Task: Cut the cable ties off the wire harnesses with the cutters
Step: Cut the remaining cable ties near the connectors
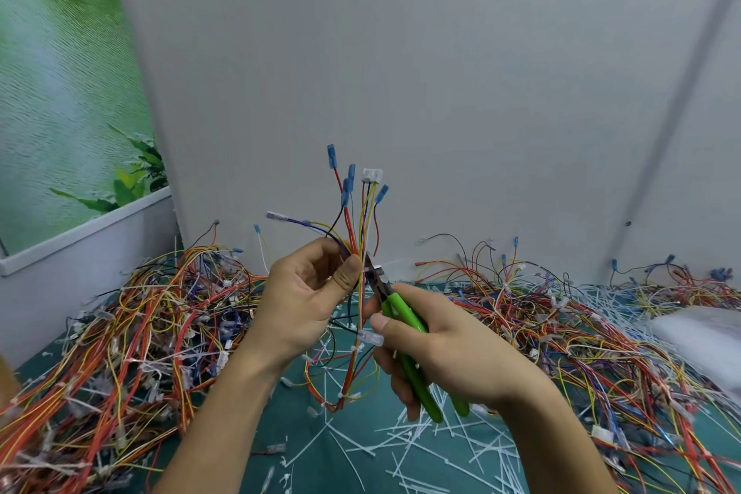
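Green table (353, 449) strewn with wires; left hand (308, 297) fingers clamped on limp, light harness (357, 229) beside its tie, right hand (437, 349) fingers clamped on cutters (401, 317)

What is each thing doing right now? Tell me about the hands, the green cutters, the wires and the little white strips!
Left hand: shut on the wire harness, holding it upright.
Right hand: shut on the cutters.
Cutters: tip at the white cable tie.
Wire harness: held up, ends fanned out.
Cable tie: still on the harness.
Cut ties: scattered loose on the green table.
Wire piles: tangled on both sides.
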{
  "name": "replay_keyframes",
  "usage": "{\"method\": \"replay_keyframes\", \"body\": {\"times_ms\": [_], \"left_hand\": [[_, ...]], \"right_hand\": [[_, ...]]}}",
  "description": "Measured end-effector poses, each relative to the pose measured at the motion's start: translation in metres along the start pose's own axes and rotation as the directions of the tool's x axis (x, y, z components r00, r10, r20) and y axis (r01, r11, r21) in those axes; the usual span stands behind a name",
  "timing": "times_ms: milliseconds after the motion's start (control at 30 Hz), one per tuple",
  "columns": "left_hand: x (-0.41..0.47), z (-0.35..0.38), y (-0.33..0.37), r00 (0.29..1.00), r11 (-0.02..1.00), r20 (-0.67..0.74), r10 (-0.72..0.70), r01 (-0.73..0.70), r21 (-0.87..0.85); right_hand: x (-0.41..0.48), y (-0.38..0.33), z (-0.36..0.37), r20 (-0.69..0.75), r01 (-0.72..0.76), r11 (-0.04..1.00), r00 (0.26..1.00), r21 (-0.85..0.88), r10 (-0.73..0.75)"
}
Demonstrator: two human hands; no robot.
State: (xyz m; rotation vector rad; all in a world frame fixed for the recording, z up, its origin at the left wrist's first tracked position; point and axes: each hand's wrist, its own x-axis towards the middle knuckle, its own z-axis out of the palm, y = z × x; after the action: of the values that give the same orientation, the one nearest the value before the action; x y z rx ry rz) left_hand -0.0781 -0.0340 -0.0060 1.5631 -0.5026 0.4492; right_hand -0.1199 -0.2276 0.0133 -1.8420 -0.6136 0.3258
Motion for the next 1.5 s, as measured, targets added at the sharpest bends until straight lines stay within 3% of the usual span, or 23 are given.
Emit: {"method": "replay_keyframes", "body": {"times_ms": [467, 967, 1167, 1500], "left_hand": [[-0.0015, -0.0032, 0.0052, 0.996, 0.927, 0.044, 0.075, -0.086, 0.364], [-0.0006, -0.0016, 0.007, 0.997, 0.966, 0.044, 0.065, -0.074, 0.248], [0.0003, -0.0013, 0.0088, 0.995, 0.98, 0.039, 0.096, -0.101, 0.172], [-0.0002, 0.0, 0.0082, 0.994, 0.983, 0.04, 0.102, -0.107, 0.151]], "right_hand": [[0.0055, 0.0016, 0.0033, -0.042, 0.018, 0.999, 0.999, -0.051, -0.02], [0.007, 0.0038, 0.0047, -0.015, 0.025, 0.999, 1.0, -0.022, -0.025], [0.0064, 0.003, 0.0061, -0.039, 0.039, 0.997, 0.999, 0.063, -0.037], [0.0045, 0.0009, 0.0042, -0.02, 0.045, 0.999, 0.999, 0.021, -0.044]]}}
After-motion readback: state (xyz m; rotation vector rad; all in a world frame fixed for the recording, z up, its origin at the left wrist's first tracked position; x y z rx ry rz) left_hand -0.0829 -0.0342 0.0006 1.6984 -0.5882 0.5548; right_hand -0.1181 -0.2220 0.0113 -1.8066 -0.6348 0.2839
